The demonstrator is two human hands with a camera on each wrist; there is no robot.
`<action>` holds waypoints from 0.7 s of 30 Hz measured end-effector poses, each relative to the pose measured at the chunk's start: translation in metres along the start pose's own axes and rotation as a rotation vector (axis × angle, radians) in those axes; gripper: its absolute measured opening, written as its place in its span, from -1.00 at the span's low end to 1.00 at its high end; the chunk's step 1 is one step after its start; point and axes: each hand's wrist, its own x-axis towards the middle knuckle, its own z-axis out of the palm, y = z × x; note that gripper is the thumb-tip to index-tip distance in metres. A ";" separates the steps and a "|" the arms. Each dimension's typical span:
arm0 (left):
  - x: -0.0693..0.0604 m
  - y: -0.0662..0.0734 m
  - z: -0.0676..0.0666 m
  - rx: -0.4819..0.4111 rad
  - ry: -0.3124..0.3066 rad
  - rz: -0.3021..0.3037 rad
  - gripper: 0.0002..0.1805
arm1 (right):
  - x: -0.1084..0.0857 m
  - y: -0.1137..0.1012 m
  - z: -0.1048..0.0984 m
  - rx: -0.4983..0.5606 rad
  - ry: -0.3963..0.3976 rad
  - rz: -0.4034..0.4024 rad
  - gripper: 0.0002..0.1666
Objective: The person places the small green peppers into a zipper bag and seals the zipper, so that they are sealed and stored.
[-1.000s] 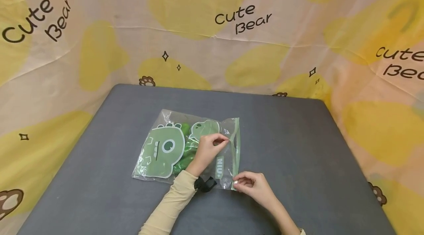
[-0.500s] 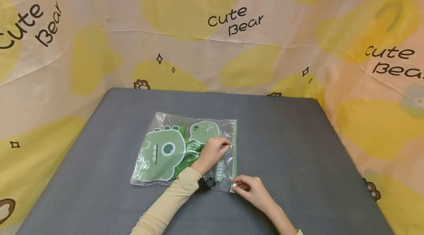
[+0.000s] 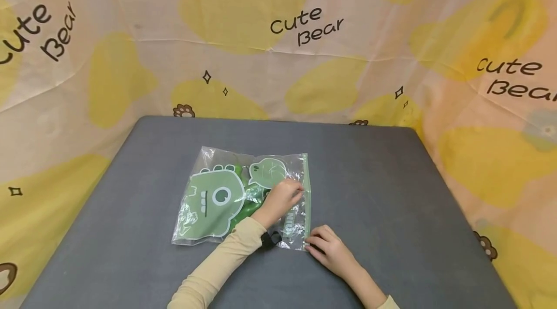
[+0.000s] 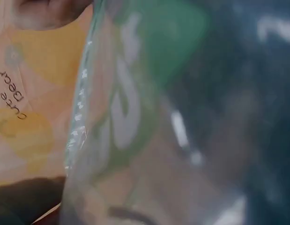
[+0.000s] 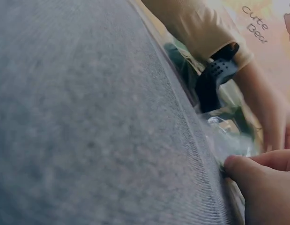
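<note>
A clear zip bag (image 3: 215,202) printed with green dinosaur shapes lies flat on the table, with shiny green contents showing through. A pale green zip strip (image 3: 307,171) runs along its right edge. My left hand (image 3: 278,202) reaches across the bag and pinches the zip edge around its middle. At the near corner of that edge, my right hand (image 3: 334,253) pinches the strip's end between thumb and finger. Blurred plastic with lettering (image 4: 126,108) fills much of the left wrist view. The right wrist view shows my right thumb (image 5: 243,171) against the bag's corner.
A grey padded table top (image 3: 383,188) extends around the bag. Patterned fabric (image 3: 243,14) with "Cute Bear" lettering hangs behind and along both sides. A black wrist strap (image 3: 271,240) on my left wrist sits over the bag's near edge.
The zip edge, gaping near its middle a second ago, now lies flat and closed along its length. The white slider at my right fingers is now hidden. Both hands have stayed nearly in place.
</note>
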 end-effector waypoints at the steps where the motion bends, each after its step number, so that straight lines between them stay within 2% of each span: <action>1: 0.000 0.003 -0.004 0.013 0.000 0.030 -0.94 | 0.000 0.000 0.000 -0.014 0.000 -0.023 -0.89; 4: -0.007 0.018 -0.018 0.026 -0.013 0.121 -0.89 | 0.000 0.000 0.000 -0.013 0.000 -0.048 -0.79; 6: -0.016 0.030 -0.028 0.022 -0.050 0.182 -0.88 | 0.000 -0.001 -0.001 0.002 -0.005 -0.038 -0.77; 8: -0.027 0.040 -0.036 0.040 -0.138 0.229 -0.88 | 0.000 -0.001 -0.003 0.031 -0.014 -0.004 -0.85; 10: -0.041 0.044 -0.037 0.062 -0.242 0.272 -0.88 | 0.000 -0.003 -0.004 0.059 -0.021 0.043 -0.92; 12: -0.055 0.044 -0.035 0.066 -0.344 0.309 -0.85 | 0.000 -0.005 -0.006 0.078 -0.036 0.102 -0.82; 14: -0.068 0.039 -0.029 0.011 -0.418 0.314 -0.79 | 0.002 -0.007 -0.006 0.081 -0.043 0.144 -0.73; 16: -0.080 0.032 -0.020 -0.076 -0.439 0.297 -0.73 | 0.004 -0.009 -0.007 0.061 -0.055 0.155 -0.72; 18: -0.088 0.026 -0.012 -0.141 -0.424 0.289 -0.70 | 0.006 -0.010 -0.008 0.041 -0.066 0.143 -0.72; 19: -0.092 0.023 -0.008 -0.147 -0.403 0.301 -0.67 | 0.007 -0.010 -0.008 0.037 -0.069 0.135 -0.72; 21: -0.097 0.020 -0.002 -0.092 -0.352 0.362 -0.61 | 0.008 -0.010 -0.008 0.036 -0.077 0.128 -0.74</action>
